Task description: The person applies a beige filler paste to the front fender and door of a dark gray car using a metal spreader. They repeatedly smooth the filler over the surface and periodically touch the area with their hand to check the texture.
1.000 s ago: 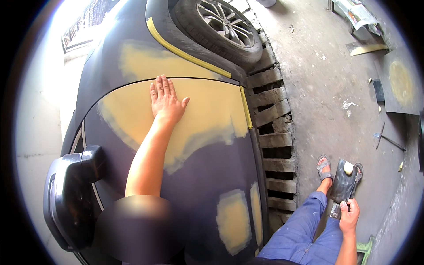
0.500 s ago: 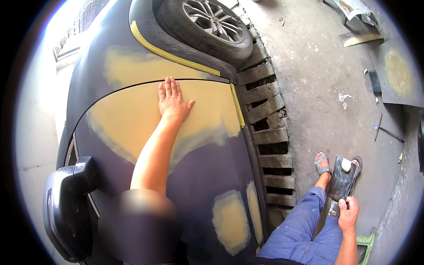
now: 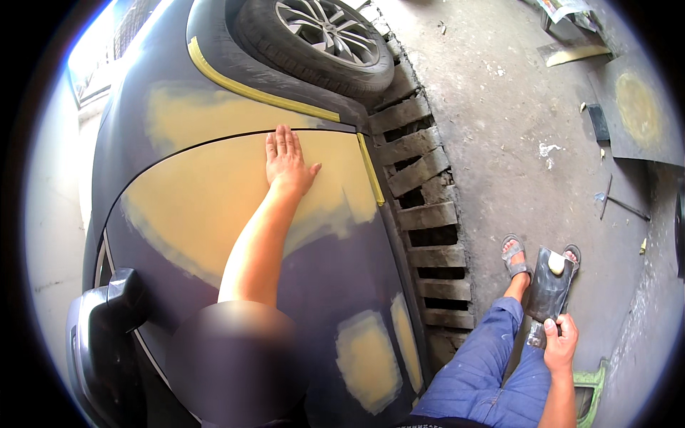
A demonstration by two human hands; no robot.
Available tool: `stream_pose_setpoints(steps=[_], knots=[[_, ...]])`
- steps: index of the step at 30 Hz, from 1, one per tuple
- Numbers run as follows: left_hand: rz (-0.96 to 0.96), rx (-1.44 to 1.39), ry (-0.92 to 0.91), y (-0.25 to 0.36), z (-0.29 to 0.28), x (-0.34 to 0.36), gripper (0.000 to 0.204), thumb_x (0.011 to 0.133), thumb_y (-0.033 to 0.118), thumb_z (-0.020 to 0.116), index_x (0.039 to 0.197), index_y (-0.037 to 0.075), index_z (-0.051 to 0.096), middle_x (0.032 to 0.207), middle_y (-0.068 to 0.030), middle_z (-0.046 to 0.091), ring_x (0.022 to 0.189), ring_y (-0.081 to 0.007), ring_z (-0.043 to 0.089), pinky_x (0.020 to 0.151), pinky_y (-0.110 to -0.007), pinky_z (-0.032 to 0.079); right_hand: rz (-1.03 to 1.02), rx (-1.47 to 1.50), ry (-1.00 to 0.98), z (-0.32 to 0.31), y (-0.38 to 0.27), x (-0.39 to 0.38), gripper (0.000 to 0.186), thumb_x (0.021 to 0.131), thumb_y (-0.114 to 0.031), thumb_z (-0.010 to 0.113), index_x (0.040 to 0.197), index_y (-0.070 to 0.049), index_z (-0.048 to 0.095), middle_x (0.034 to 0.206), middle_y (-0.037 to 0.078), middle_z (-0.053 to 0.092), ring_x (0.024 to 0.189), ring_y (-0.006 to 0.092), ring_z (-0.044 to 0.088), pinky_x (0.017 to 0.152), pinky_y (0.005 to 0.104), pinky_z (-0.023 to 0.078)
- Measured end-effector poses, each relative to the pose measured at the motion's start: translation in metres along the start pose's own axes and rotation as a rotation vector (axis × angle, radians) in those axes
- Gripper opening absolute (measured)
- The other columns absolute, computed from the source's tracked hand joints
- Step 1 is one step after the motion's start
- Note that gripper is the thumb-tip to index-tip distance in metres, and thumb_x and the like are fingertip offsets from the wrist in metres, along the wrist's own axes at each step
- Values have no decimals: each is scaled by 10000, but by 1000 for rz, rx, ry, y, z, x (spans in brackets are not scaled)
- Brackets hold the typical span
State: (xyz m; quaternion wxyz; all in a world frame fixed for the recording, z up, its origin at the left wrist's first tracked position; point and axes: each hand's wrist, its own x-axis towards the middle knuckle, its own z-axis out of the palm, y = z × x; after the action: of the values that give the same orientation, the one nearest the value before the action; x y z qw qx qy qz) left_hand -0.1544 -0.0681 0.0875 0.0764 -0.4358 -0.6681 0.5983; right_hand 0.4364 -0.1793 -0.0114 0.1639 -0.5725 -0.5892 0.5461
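Note:
My left hand (image 3: 288, 162) lies flat on the yellowish body filler (image 3: 221, 185) spread over the dark car door (image 3: 321, 285). Its fingers are stretched out and point to the gap between door and fender. In my right hand (image 3: 561, 342), low at the right, is a dark flat putty board (image 3: 548, 289), held at its near end. A pale lump of putty (image 3: 556, 265) sits near the board's far end. A small smeared metallic piece (image 3: 536, 334) shows beside my right fingers; I cannot make out whether it is a separate tool.
Yellow masking tape (image 3: 264, 95) edges the wheel arch below the wheel (image 3: 321, 43). A side mirror (image 3: 107, 342) juts out at left. Broken slats (image 3: 428, 217) with gaps run along the floor beside the car. A green stand (image 3: 591, 392) is near my right arm; dark panels (image 3: 638, 107) lean far right.
My left hand has slid a little to the right across the filler, still flat. The view has shifted slightly. The putty board stays in my right hand.

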Motion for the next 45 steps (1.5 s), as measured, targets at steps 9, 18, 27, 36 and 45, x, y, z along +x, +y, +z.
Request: stream_pose_setpoints(steps=[9,18,27,36,45], knots=[[91,11,-20,37,6,6,881,946,630,319,1538,18,91,1623,-127,36,1501,-251,-43,1203,-451,-48,9,-1,4,2,-1,0,371,926,-299,627,760,-1,479,701,113,462,649,233,440,620,345,384],[320,2,-50,86,42,-34,874,950,641,291,1538,22,102,1622,-126,59,1502,-253,-14,1207,-442,-25,35,10,7,2,-8,1,366,928,-278,628,752,-4,461,711,115,466,657,235,443,626,342,388],[93,32,-17,42,9,-1,864,960,625,287,1538,18,80,1625,-113,47,1502,-247,-9,1205,-444,-27,10,-17,12,3,3,3,377,926,-290,629,754,2,465,691,107,461,628,233,438,600,341,382],[140,-3,-13,77,13,34,855,960,618,294,1533,8,115,1621,-121,67,1502,-242,-6,1209,-430,-21,12,22,-7,17,3,9,361,925,-289,629,763,2,488,683,104,458,600,218,437,561,337,357],[66,5,41,52,8,21,830,962,595,327,1530,15,154,1614,-126,116,1501,-254,28,1203,-466,-19,-1,18,9,16,2,14,366,923,-283,629,761,6,474,672,114,444,590,241,427,555,357,353]])
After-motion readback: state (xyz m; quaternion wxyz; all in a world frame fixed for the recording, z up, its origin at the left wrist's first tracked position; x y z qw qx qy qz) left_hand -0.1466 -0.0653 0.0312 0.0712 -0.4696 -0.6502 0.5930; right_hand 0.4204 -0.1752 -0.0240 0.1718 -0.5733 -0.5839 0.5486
